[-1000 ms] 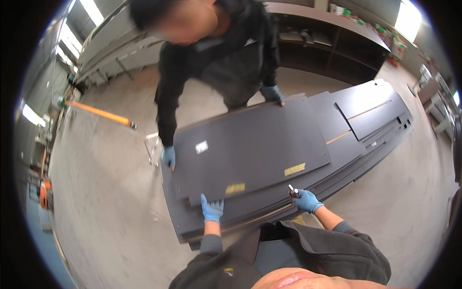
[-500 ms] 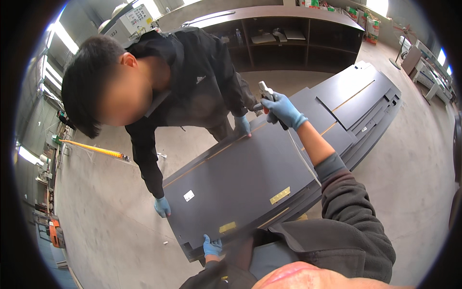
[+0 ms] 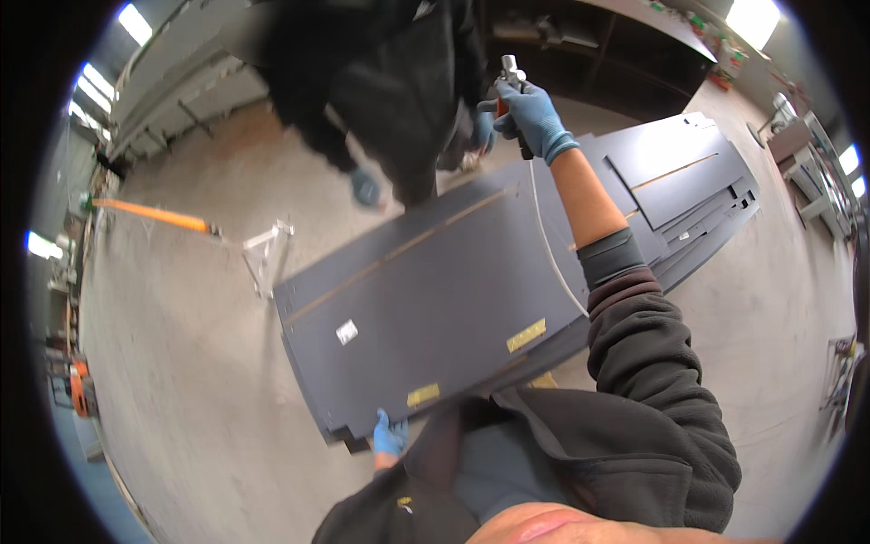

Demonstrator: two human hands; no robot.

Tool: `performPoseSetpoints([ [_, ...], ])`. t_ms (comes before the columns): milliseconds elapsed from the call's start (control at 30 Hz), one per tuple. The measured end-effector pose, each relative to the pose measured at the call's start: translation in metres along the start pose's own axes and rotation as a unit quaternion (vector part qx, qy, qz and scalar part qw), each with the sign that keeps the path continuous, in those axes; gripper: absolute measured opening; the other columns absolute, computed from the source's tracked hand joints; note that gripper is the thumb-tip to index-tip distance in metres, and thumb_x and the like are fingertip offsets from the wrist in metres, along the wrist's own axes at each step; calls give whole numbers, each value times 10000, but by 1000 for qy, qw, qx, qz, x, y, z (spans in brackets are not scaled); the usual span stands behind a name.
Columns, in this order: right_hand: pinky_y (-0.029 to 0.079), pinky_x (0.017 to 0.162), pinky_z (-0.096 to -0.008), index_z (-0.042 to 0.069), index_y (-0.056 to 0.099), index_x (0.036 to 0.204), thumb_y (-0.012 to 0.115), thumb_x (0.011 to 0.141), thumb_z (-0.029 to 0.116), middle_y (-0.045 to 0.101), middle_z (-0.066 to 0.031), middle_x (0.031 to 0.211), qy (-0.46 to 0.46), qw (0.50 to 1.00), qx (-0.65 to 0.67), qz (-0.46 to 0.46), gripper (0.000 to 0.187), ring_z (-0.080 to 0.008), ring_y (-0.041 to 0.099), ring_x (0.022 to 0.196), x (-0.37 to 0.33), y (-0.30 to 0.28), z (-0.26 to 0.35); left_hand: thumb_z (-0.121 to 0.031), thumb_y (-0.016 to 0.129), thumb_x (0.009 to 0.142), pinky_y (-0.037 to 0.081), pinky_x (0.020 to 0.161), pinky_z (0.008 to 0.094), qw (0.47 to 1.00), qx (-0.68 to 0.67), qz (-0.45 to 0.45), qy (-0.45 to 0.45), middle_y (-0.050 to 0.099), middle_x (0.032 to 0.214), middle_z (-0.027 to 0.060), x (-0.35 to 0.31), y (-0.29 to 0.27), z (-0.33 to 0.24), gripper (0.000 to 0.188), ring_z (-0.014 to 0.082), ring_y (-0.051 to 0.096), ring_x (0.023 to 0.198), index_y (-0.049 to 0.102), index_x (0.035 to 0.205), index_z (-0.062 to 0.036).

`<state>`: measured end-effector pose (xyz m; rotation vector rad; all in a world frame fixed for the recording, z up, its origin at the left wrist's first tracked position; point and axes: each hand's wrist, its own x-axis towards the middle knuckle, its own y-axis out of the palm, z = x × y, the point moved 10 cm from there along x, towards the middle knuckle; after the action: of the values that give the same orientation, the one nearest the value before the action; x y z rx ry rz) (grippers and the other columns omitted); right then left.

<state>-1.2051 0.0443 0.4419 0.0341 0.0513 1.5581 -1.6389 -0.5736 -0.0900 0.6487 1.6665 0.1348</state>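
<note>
A large dark grey panel [image 3: 426, 290] lies on a stack of similar panels, with thin brown strips and yellow tape on it. My left hand [image 3: 390, 435], in a blue glove, grips the panel's near left edge, its fingers partly hidden below. Raised above the panel's far side, my right hand [image 3: 536, 118], also gloved, is closed round an air gun [image 3: 509, 68] with a grey head. A pale hose [image 3: 546, 227] runs from it across the panel toward my right forearm. A co-worker's gloved hand [image 3: 365, 188] hangs off the panel's far edge; their other [image 3: 484, 129] is near my air gun.
The co-worker in black [image 3: 381, 91] stands across the stack. Behind is a dark shelf unit [image 3: 589, 54]. A white metal frame [image 3: 265, 254] with an orange bar [image 3: 159, 213] stands left. More stepped panels [image 3: 680, 181] lie right, and machinery [image 3: 816, 186] is farther right.
The co-worker has straightened up and stepped back, letting go of the panel. The white frame has come into view. My left hand still holds the edge, and my right still holds the air gun.
</note>
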Motion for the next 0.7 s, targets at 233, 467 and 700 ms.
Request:
performPoseSetpoints([
  [233,553,557,-410,1,691,1044,574,1014,332,778,-122,855,305,861,-328,240,352,-208,681,606,-91,53,-259,-318,787,965,444,1238,475,992,-105,16,-66,671,1440,87,-5,-42,50,534,280,594,1382,623,1407,-67],
  [467,574,681,-427,5,708,1012,530,964,274,775,-138,862,287,837,-417,207,326,-254,723,704,-115,75,-338,-310,819,937,455,1234,458,990,-131,12,-56,685,1429,87,-12,-27,49,542,282,608,1366,648,1383,-55],
  [700,557,648,-401,-6,677,1133,548,1021,368,774,-152,915,349,830,-360,244,412,-244,701,679,-195,55,-386,-315,755,993,419,1254,468,996,-91,-2,-3,651,1475,97,-17,-22,45,527,286,570,1408,615,1429,-54],
])
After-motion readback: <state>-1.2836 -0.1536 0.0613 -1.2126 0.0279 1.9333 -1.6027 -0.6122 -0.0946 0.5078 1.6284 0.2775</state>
